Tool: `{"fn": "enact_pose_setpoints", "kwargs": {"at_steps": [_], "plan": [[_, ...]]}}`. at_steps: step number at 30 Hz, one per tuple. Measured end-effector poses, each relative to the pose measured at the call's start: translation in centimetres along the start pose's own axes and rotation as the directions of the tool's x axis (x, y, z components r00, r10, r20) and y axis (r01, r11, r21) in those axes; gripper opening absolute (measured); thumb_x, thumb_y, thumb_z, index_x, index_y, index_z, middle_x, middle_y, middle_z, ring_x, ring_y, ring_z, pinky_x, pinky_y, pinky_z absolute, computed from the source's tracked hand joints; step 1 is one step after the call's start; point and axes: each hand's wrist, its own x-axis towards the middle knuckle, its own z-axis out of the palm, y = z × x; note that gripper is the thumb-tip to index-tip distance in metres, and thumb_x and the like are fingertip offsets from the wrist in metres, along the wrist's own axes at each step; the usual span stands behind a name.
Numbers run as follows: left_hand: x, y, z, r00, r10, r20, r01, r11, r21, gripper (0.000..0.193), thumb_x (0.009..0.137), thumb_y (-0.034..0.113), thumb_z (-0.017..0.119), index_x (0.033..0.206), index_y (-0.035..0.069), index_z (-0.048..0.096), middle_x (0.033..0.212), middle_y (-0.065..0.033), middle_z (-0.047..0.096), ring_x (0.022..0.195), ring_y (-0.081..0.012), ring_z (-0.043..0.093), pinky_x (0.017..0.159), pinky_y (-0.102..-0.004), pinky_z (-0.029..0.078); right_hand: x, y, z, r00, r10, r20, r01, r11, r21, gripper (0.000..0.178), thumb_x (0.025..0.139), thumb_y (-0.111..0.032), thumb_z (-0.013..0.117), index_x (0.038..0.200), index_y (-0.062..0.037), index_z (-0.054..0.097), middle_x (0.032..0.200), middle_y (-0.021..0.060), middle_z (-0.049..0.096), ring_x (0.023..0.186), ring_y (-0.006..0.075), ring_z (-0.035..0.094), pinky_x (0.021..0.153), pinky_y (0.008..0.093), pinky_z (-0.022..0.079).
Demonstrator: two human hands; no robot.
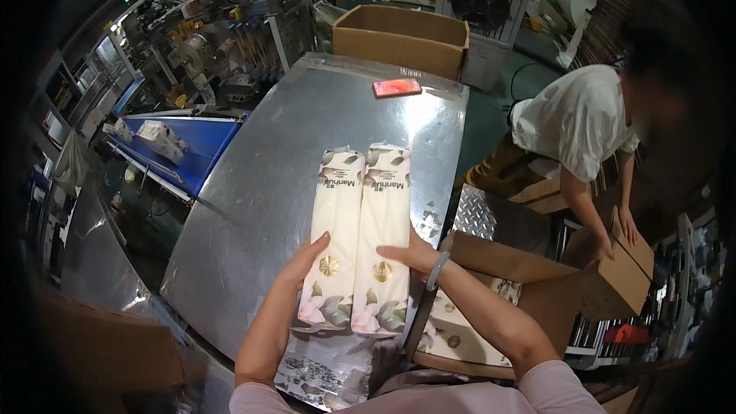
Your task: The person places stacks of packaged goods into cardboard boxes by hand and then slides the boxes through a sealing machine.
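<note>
Two long cream tissue packs, a left pack (334,215) and a right pack (386,222), lie side by side, their wrappers printed with pink flowers and grey-green leaves. My left hand (305,259) grips the outer side of the left pack, thumb on top. From the other side my right hand (414,254) presses the right pack, its thumb also over the top. Between them the packs are squeezed together above the metal table (253,207). The fingers beneath are mostly hidden. A bracelet circles my right wrist.
Right of the table, an open carton (563,314) holds similar floral packs. A person (571,119) in a white top handles another carton (621,268). A red-screened phone (397,88) lies near the far edge, before a cardboard box (399,38). A blue conveyor (207,146) carries packs at left.
</note>
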Motion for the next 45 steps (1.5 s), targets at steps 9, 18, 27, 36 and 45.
{"fn": "enact_pose_setpoints", "kwargs": {"at_steps": [9,18,27,36,45], "plan": [[-11.1,5.3,10.3,0.81,0.507,0.295,-0.584,0.742,0.329,0.065,0.079,0.017,0.067,0.132,-0.002,0.034,0.122,-0.013,0.05,0.108,-0.0182,0.05,0.089,-0.0314,0.043,-19.2,-6.3,-1.4,0.796,-0.605,0.024,0.566,0.73,-0.384,0.083,0.074,-0.01,0.071,0.138,0.0018,0.02,0.125,0.016,0.045,0.113,0.0232,0.047,0.095,0.0333,0.039],[-11.0,2.9,21.9,0.688,0.276,0.671,-0.677,0.575,0.459,0.101,0.06,0.038,0.082,0.137,-0.001,0.03,0.139,-0.0214,0.034,0.128,-0.0331,0.037,0.103,-0.0397,0.031,-33.2,2.7,-4.8,0.917,-0.382,0.114,0.379,0.744,-0.551,0.055,0.09,-0.027,0.048,0.138,-0.0053,0.03,0.133,0.0149,0.04,0.119,0.0223,0.042,0.1,0.0327,0.032],[-2.9,4.3,34.8,0.558,-0.32,0.766,-0.624,0.447,0.641,0.084,0.071,0.037,0.073,0.139,0.007,0.033,0.138,-0.014,0.041,0.126,-0.0233,0.039,0.102,-0.0327,0.031,-27.5,13.6,-6.9,0.936,0.092,-0.339,-0.146,0.98,-0.136,0.087,0.077,-0.075,0.039,0.122,-0.0029,0.055,0.126,0.0239,0.05,0.115,0.0316,0.05,0.097,0.0303,0.037],[6.7,-9.2,37.7,0.832,-0.054,0.552,-0.554,-0.131,0.822,0.041,0.078,0.033,0.066,0.112,0.01,0.06,0.097,-0.0147,0.065,0.087,-0.031,0.062,0.078,-0.0369,0.048,-25.6,11.3,-8.2,0.846,0.493,-0.201,-0.234,0.684,0.69,0.04,0.093,-0.023,0.051,0.125,-0.0005,0.041,0.123,0.0102,0.048,0.112,0.0225,0.052,0.091,0.0321,0.047],[2.3,-18.4,36.4,0.581,-0.102,0.808,-0.812,0.008,0.584,0.058,0.088,0.039,0.051,0.138,0.015,0.035,0.138,-0.0146,0.04,0.122,-0.0326,0.043,0.101,-0.0447,0.035,-40.2,4.6,-14.9,0.784,-0.173,-0.596,0.056,0.976,-0.21,0.039,0.086,-0.009,0.057,0.122,0.0002,0.047,0.111,0.0114,0.059,0.097,0.0153,0.058,0.081,0.0273,0.049]]}}
